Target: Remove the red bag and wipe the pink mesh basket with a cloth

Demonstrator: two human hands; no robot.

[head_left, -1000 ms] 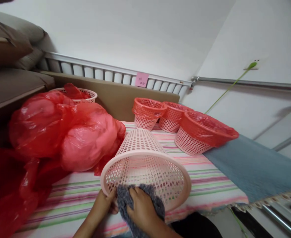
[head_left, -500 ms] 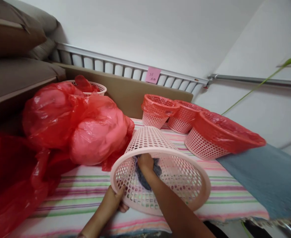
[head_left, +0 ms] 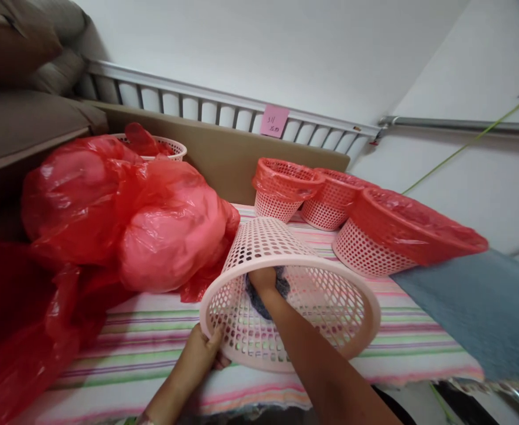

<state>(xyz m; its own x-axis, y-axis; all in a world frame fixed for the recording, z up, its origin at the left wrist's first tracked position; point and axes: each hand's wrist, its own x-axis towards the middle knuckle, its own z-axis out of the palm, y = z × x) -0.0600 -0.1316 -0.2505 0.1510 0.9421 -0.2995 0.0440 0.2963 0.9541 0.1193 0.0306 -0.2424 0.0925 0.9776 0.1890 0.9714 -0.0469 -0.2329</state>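
A pink perforated plastic basket lies on its side on the striped cloth, its wide mouth facing me. Its rim is gripped at the lower left by my left hand, thumb inside and fingers underneath. Reaching into the basket, my right hand presses a dark grey-blue cloth against the inner wall. The fingers of that hand are closed around the cloth and partly hidden by it.
Three baskets lined with red bags, including a near one, stand at the right. Filled red plastic bags lie at the left, with another basket behind them. A radiator with a pink note runs along the wall.
My right hand and the cloth have shifted slightly within the basket, deeper in. My left hand keeps its hold on the rim. The view has shifted a little.
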